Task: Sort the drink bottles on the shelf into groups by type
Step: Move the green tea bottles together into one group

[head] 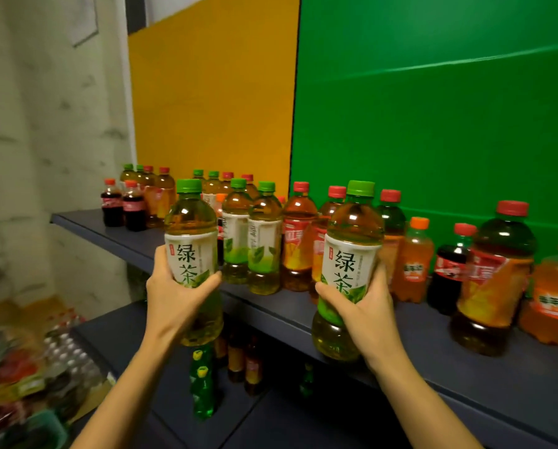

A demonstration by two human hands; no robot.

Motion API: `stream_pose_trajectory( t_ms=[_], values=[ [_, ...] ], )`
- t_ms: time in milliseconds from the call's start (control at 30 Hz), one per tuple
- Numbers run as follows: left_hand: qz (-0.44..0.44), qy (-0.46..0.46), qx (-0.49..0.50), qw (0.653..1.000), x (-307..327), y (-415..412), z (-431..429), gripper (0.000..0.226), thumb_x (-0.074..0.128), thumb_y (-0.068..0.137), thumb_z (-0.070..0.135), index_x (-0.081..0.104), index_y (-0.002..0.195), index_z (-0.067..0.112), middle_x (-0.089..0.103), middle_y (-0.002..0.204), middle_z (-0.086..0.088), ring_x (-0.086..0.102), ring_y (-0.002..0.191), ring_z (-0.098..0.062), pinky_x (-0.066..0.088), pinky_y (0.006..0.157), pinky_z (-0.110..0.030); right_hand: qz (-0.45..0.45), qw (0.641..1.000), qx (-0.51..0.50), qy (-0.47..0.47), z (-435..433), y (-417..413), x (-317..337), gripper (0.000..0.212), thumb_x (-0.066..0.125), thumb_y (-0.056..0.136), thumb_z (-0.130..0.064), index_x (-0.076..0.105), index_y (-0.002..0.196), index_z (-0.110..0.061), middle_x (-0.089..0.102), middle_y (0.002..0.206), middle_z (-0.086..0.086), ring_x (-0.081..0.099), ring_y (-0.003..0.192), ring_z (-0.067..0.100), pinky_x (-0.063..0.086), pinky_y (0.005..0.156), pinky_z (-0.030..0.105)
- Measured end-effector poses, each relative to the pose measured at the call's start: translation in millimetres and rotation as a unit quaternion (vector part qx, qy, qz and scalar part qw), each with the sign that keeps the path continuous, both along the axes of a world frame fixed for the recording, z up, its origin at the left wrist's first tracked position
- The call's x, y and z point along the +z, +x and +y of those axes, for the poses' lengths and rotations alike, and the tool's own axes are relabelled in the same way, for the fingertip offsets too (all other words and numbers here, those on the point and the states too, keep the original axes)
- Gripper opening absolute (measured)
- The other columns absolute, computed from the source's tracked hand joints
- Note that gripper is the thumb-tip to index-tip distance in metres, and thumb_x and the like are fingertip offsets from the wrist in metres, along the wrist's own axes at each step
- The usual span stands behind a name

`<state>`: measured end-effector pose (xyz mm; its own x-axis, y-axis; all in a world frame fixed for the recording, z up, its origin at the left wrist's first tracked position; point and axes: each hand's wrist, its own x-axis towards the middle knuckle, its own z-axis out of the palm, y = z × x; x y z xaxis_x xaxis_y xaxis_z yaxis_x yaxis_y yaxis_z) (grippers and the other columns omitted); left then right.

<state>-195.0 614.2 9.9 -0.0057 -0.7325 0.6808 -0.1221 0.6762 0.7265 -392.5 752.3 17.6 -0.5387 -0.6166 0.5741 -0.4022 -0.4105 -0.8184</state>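
Green teas filled both hands: the left hand (174, 296) clamped one bottle (191, 254), the right hand (365, 306) another (348, 264), both held clear of the shelf (303, 306). Just beyond, between the hands, stood two matching teas (251, 241); setting the held pair beside them seemed the next move.

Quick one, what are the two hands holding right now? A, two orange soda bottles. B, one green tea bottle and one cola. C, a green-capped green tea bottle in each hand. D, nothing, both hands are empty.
C: the left hand grips a green tea bottle and the right hand grips another green tea bottle, both green-capped with matching white labels.
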Motion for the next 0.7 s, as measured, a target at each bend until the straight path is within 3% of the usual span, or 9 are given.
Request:
stream_pose_trajectory(
  t_ms=[133,233,433,500,600,700],
  values=[
    [-0.006,0.007,0.003,1.000,0.5,38.3,-47.4,0.046,0.076,0.069,0.004,0.045,0.102,0.010,0.054,0.084,0.008,0.053,0.078,-0.002,0.041,0.061,-0.018,0.008,1.000,0.005,-0.001,-49.8,38.7,2.1,0.073,0.079,0.067,-0.013,0.038,0.125,-0.032,0.059,0.106,-0.020,0.059,0.096,-0.009,0.050,0.073,0.012],
    [-0.019,0.010,-0.007,1.000,1.8,63.7,-78.7,0.048,0.079,0.067,0.006,0.045,0.101,0.008,0.054,0.083,0.007,0.052,0.077,-0.001,0.040,0.059,-0.017,0.003,1.000,0.006,0.001,-86.5,67.6,1.2,0.071,0.080,0.066,-0.014,0.039,0.122,-0.030,0.060,0.107,-0.017,0.060,0.099,0.000,0.051,0.076,0.018],
    [-0.021,0.013,-0.038,0.999,2.9,104.7,-136.2,0.067,0.067,0.046,0.048,0.046,0.098,0.011,0.056,0.082,0.007,0.055,0.076,-0.003,0.042,0.057,-0.015,0.001,1.000,-0.004,-0.002,-151.2,115.6,-0.1,0.077,0.080,0.067,-0.016,0.037,0.130,-0.024,0.057,0.110,-0.016,0.056,0.104,0.003,0.049,0.086,0.026],
    [-0.021,0.019,-0.039,0.999,4.3,114.0,-152.2,0.063,0.071,0.049,0.044,0.045,0.097,0.012,0.056,0.082,0.007,0.055,0.075,-0.004,0.045,0.053,-0.011,0.002,1.000,0.000,0.000,-169.4,126.7,0.6,0.078,0.079,0.067,-0.015,0.036,0.132,-0.021,0.056,0.108,-0.019,0.056,0.102,-0.001,0.049,0.085,0.023],
    [-0.025,0.024,-0.035,0.999,3.8,134.0,-200.8,0.051,0.079,0.062,0.020,0.045,0.099,0.010,0.056,0.083,0.007,0.055,0.076,-0.007,0.047,0.057,-0.007,0.011,1.000,0.004,0.011,-221.3,149.5,2.9,0.072,0.078,0.069,-0.014,0.036,0.125,-0.031,0.058,0.106,-0.021,0.058,0.097,-0.007,0.049,0.077,0.012],
    [-0.029,0.018,-0.026,0.999,3.1,142.8,-237.0,0.047,0.079,0.069,0.009,0.045,0.101,0.010,0.056,0.085,0.006,0.055,0.078,-0.006,0.047,0.058,-0.006,0.019,1.000,0.002,0.014,-259.4,159.0,3.0,0.071,0.079,0.069,-0.015,0.036,0.123,-0.031,0.057,0.107,-0.020,0.057,0.100,-0.004,0.047,0.076,0.012]
  ],
)
